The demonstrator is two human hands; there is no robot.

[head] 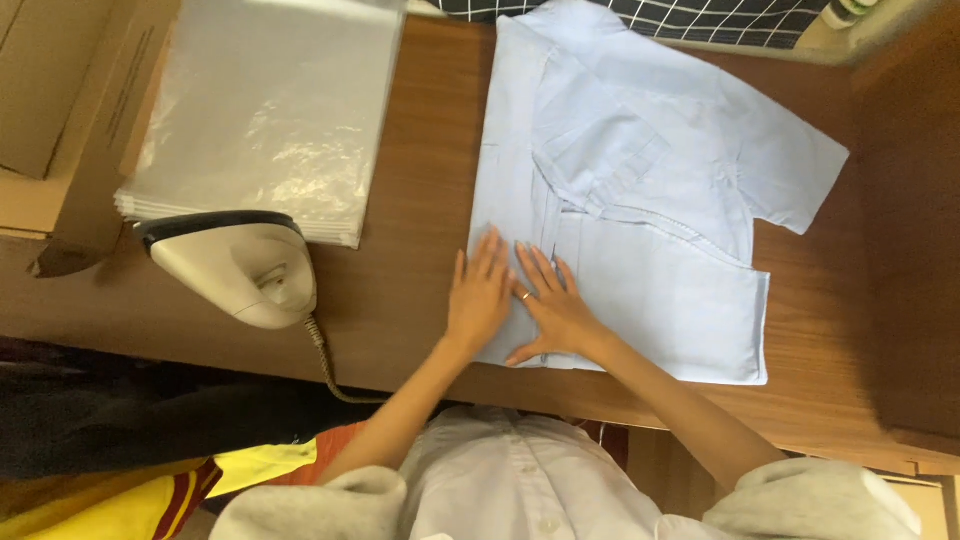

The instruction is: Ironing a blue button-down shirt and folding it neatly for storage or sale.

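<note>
A light blue short-sleeved shirt [640,190] lies partly folded on a brown wooden table [420,200], collar toward the far edge. My left hand [482,290] rests flat on the shirt's near left edge, fingers spread. Beside it, my right hand [555,310] presses flat on the cloth, a ring on one finger; the two hands touch side by side. Neither hand grips anything.
A beige and black iron [235,265] stands at the near left, its cord [325,360] running off the front edge. A stack of clear plastic bags [265,110] lies behind it. Cardboard boxes [60,90] sit at far left. Checked fabric [680,18] lies beyond the shirt.
</note>
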